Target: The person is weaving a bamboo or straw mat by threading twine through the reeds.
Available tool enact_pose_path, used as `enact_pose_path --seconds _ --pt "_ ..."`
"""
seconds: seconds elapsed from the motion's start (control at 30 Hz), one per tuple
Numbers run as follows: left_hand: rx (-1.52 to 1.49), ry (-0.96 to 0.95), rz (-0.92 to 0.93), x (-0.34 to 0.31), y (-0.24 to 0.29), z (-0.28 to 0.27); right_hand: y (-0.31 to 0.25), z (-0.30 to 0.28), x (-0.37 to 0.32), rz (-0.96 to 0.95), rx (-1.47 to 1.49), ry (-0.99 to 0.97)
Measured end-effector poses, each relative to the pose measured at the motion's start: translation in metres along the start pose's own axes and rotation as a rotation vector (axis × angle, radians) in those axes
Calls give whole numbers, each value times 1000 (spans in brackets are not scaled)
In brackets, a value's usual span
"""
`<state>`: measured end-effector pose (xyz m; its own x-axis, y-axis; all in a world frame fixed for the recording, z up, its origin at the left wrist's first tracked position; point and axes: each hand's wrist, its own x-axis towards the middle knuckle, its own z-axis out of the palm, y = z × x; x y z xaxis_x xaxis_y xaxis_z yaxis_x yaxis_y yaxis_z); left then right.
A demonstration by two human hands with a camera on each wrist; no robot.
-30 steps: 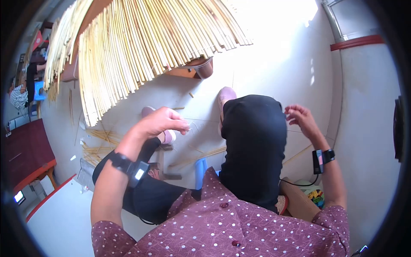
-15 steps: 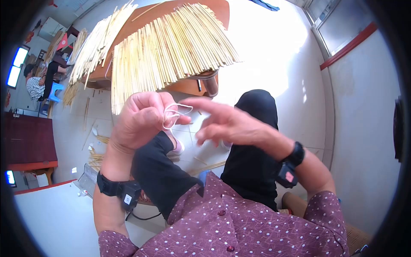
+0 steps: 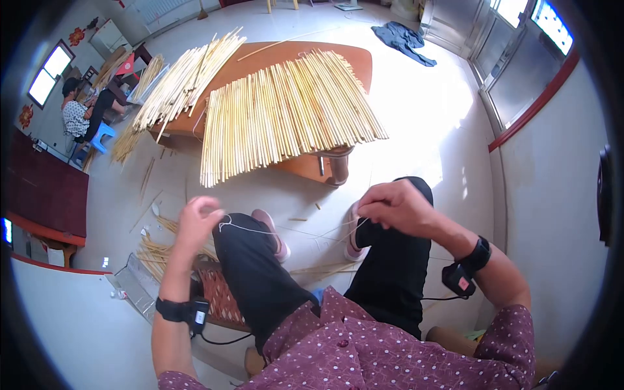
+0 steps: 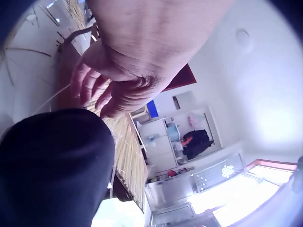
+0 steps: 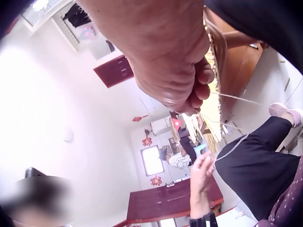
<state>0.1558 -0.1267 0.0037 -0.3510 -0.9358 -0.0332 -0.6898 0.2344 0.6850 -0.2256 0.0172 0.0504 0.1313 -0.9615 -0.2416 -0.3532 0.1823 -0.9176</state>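
Observation:
A thin white string runs across between my two hands over the knees, sagging a little, with a small loop by the left one. My left hand pinches one end with curled fingers. On the other side, my right hand grips the string, its fingers folded in; the right wrist view shows two strands of string leaving those fingers. Beyond the hands, a dense row of pale straw-coloured stalks lies side by side, the near ends overhanging the brown table.
A looser heap of stalks lies on the table's left part. More stalks are scattered on the floor at left. Another person sits on a blue stool far left. A dark garment lies on the floor near the doors.
Half a second ago the hands were close together at the looped string; now they have drawn apart with it stretched between them. The head view has tilted up, showing more of the room.

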Motion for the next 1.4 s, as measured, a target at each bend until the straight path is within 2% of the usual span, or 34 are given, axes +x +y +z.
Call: enact_pose_path --seconds 0.07,0.1,0.13,0.2,0.23,0.3,0.4,0.5,0.57,0.6,0.67,0.77,0.8,0.87,0.93,0.97,1.03,1.1,1.13,1.17,1.23,1.33,1.4 --pt "-408 -155 162 4 54 21 -17 21 15 -121 -133 -26" --pt "-541 -358 55 -1 90 27 -22 30 24 -188 -176 -36" --pt "-672 -556 -56 -6 120 36 -27 38 31 -165 -108 -41" --pt "-822 -576 8 -11 144 65 -38 42 41 -130 22 -8" --pt "-817 -547 -2 -6 136 64 -38 40 44 -121 1 2" --pt "-586 -453 60 8 112 67 -29 22 45 -96 -37 -3" --pt "-671 -379 4 14 76 57 -4 -7 45 110 12 -94" --pt "-678 -326 -130 19 43 49 22 -26 50 212 115 -93" --pt "-740 -267 -261 24 20 46 38 -39 53 160 59 -91" --pt "-738 -260 -265 25 17 43 48 -45 55 112 -1 -82" --pt "-525 -95 -175 31 14 37 66 -55 58 91 63 -109" --pt "-454 -3 -153 43 -3 36 74 -56 57 199 474 -289" --pt "-451 -1 -154 47 -8 36 73 -53 61 198 475 -291" --pt "-443 51 -246 52 -20 39 73 -45 64 181 611 -351" --pt "-552 33 -291 55 -21 37 67 -42 74 71 672 -222" --pt "-665 22 -337 55 -20 38 58 -47 77 20 819 -173" --pt "-800 -55 -279 53 -2 38 65 -60 92 -224 1078 -75" --pt "-826 -64 -281 49 18 40 59 -72 96 -328 1236 -24" --pt "-837 -33 -256 50 22 43 58 -73 97 -367 1225 -22" --pt "-842 -50 -263 54 19 42 56 -71 97 -297 1137 6" --pt "-795 76 -249 63 6 29 57 -69 96 -133 959 58" --pt "-650 131 -316 70 -40 9 66 -64 89 -27 321 134" --pt "-547 177 -359 69 -73 3 86 -71 86 21 248 199"
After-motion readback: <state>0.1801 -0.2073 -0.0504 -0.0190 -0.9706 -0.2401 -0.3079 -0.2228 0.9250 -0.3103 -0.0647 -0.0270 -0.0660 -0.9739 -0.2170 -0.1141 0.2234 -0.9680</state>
